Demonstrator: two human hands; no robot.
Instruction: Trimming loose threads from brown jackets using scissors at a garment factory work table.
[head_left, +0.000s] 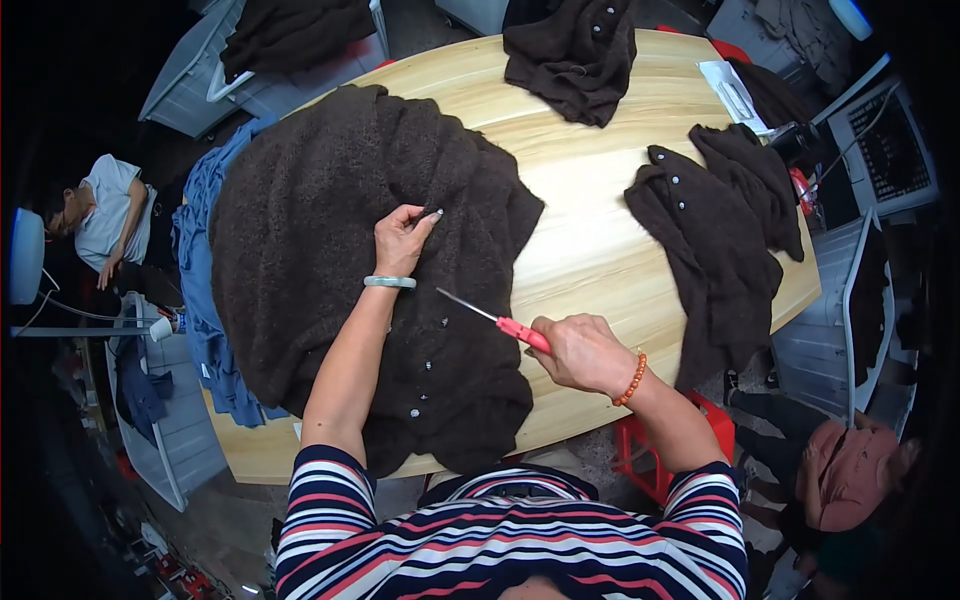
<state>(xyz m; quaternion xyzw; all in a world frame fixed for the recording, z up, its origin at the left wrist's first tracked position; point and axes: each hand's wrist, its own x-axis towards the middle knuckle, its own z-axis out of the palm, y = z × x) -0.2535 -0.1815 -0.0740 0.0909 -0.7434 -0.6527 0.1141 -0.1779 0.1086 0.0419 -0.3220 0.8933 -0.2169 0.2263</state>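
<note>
A large dark brown fuzzy knit cardigan (pixel 330 200) lies spread over the table in front of me. My left hand (pixel 400 240), with a pale green bangle, rests on it with thumb and finger pinched at a small shiny button (pixel 437 213). Several more buttons run down the knit towards me. In my right hand (pixel 583 352) is a slim tool with a pink-red handle (pixel 522 334) and a thin pointed metal end. Its tip hovers over the cardigan, to the right of and below my left hand. The exact kind of tool is unclear.
Blue cloth (pixel 207 300) lies under the cardigan at left. More dark garments lie at the far edge (pixel 575 60) and right (pixel 710 250) of the pale wooden table (pixel 580 230). Grey bins (pixel 165 400) and a red stool (pixel 640 455) stand around it. People are at left and lower right.
</note>
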